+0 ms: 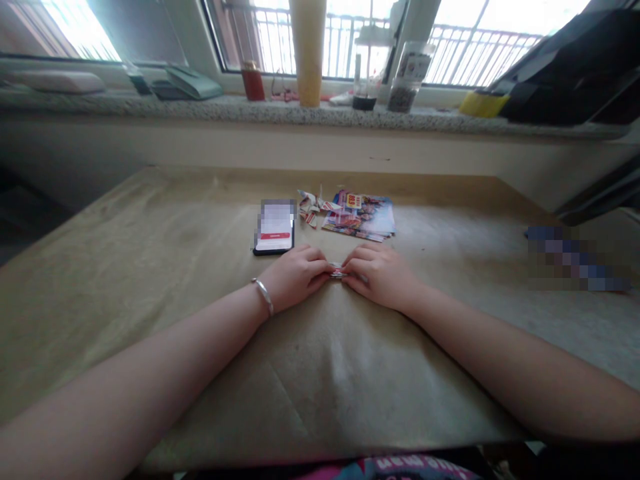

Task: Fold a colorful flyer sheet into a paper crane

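Note:
Between my two hands is a small folded piece of printed paper (337, 271), low over the table or resting on it. My left hand (295, 275), with a silver bangle (263, 297) at the wrist, pinches its left end. The fingers of my right hand (383, 275) close on its right end. Most of the paper is hidden by the fingertips. Just beyond my left hand lies a phone (275, 227) with its screen lit. Folded paper shapes (314, 205) with red and white print sit past my fingers, beside a stack of colourful printed leaflets (361, 215).
A beige cloth (225, 373) covers the table. At the right lies a blurred bluish strip (575, 260). Along the stone windowsill (200, 110) stand a red jar (253, 81), a tall yellowish cylinder (307, 53), a clear container (409, 77) and a black bag (565, 70).

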Demonstrator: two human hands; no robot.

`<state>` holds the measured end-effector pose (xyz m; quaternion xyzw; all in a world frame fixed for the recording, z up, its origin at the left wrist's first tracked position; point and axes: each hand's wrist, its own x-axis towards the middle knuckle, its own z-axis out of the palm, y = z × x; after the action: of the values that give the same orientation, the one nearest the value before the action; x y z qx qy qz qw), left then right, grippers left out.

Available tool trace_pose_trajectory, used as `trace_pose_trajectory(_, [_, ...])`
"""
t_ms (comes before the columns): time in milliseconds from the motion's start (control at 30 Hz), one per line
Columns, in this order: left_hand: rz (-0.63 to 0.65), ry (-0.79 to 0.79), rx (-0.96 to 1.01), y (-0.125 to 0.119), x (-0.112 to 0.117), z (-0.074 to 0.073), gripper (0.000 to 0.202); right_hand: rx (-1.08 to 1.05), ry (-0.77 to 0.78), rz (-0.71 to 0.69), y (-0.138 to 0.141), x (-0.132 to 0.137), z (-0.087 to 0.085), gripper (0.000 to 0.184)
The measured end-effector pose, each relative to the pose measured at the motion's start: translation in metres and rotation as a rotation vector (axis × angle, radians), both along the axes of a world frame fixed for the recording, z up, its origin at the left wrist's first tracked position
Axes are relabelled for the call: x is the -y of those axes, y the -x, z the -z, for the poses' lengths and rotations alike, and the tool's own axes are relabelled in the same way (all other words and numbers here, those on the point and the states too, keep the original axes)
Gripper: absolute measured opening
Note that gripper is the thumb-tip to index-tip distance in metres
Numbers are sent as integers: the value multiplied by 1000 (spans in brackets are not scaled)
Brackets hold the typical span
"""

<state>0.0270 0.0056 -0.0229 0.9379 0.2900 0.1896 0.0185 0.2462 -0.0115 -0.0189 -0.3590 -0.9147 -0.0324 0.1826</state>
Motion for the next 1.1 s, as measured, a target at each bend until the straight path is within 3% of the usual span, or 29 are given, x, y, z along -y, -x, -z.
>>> trace_pose_trajectory(267, [-19, 31, 0, -1, 1, -3, 20, 14, -82, 92, 4, 4, 2, 19])
trace_pose_trajectory(533, [-147, 104, 137, -3, 2, -1, 11, -302, 124, 174, 4, 0, 8, 7])
trace_pose_trajectory(733, [-212, 194, 229, -6, 5, -5, 8, -263, 154, 157, 7, 3, 2, 7])
trace_pose_trajectory(1000, [-178, 229, 281, -11, 10, -9, 5, -238, 148, 130, 8, 4, 1, 13])
trace_pose_trajectory(1100, [-223, 303, 386, -11, 11, -7, 14, -302, 223, 138, 8, 5, 2, 11])
